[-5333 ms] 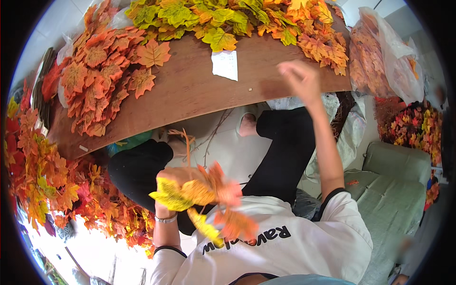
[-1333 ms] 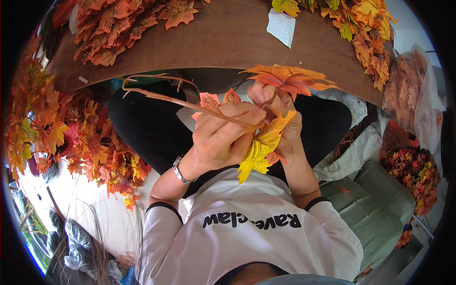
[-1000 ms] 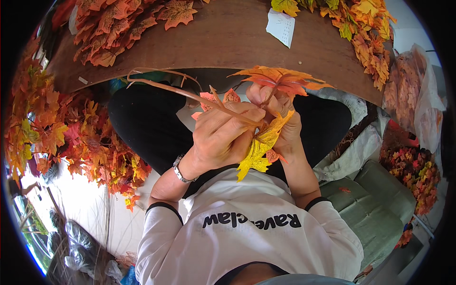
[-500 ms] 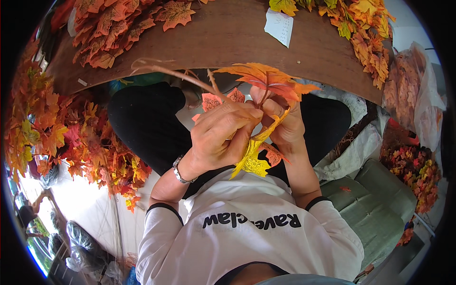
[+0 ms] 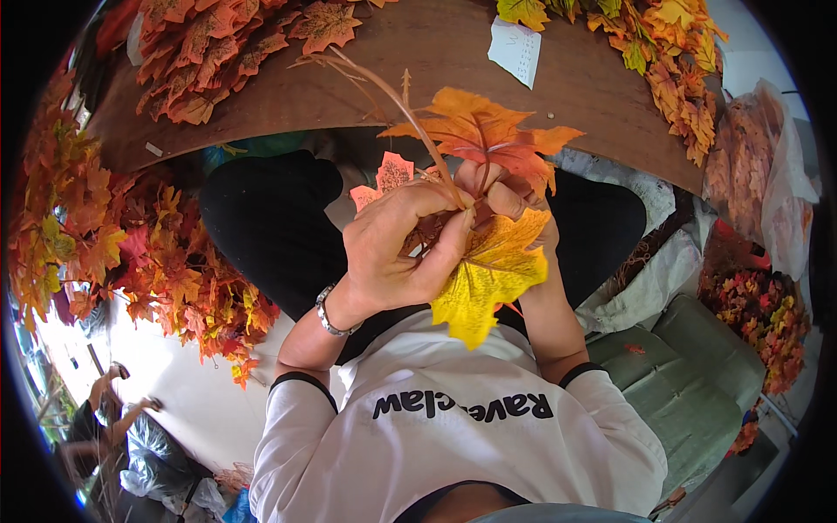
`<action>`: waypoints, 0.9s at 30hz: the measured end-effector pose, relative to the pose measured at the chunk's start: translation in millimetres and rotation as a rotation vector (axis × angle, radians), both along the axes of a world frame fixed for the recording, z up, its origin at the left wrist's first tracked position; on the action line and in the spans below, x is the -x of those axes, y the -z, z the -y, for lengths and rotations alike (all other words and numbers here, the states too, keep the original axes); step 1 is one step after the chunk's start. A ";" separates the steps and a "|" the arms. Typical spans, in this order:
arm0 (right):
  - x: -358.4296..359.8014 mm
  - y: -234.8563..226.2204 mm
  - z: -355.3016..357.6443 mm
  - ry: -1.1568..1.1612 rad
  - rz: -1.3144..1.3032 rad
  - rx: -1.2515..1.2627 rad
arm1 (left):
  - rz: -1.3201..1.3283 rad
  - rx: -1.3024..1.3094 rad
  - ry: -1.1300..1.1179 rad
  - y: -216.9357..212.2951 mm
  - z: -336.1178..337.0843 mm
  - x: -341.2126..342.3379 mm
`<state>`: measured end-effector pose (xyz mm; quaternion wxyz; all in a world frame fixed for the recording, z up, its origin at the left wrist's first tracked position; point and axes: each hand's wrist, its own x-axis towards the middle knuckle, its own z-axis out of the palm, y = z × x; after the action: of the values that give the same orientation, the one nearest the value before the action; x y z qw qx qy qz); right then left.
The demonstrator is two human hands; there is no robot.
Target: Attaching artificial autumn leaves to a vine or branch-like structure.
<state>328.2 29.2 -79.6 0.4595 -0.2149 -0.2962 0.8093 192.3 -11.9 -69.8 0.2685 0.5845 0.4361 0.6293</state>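
In front of my chest, my left hand [image 5: 394, 241] pinches the lower end of a brown artificial branch stem [image 5: 394, 98] between thumb and fingers. Thin bare twigs fork off toward its far end. Close against it, my right hand [image 5: 516, 199] is closed on the base of an orange artificial maple leaf [image 5: 484, 131] that spreads above the fingers. A yellow maple leaf [image 5: 493, 275] hangs below where the fingertips meet and covers part of my right hand. A coral, speckled leaf [image 5: 392, 174] shows behind my left hand. The exact joint between the fingertips is hidden.
A brown table [image 5: 392, 52] curves ahead, with piled orange leaves [image 5: 205, 61], a white paper slip [image 5: 514, 50] and yellow-orange leaves [image 5: 676, 74] on it. Leaf bunches [image 5: 174, 270] hang at left. A plastic-wrapped bundle [image 5: 741, 157] and green cushioned seat [image 5: 671, 383] are at right.
The brown stem has swung more upright, and my left hand has turned slightly with it. The yellow leaf has turned from edge-on to face-on. Both hands keep their hold close together.
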 end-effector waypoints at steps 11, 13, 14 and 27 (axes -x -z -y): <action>12.2 0.6 8.2 -0.122 -0.330 0.438 | 0.089 0.051 0.007 -2.3 1.3 2.7; 18.1 -11.6 12.2 -0.056 -0.267 0.445 | 0.204 0.065 0.038 -4.0 -0.6 1.4; 19.4 -15.2 13.0 0.010 -0.206 0.450 | 0.205 0.065 0.038 -4.9 -0.5 2.0; 15.0 -2.4 11.1 -0.039 -0.215 0.375 | 0.276 0.213 0.199 -7.4 1.3 6.1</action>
<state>313.2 18.1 -77.3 0.4245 -0.2034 -0.0938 0.8773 186.2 -13.2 -62.3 0.4469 0.5012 0.3993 0.6242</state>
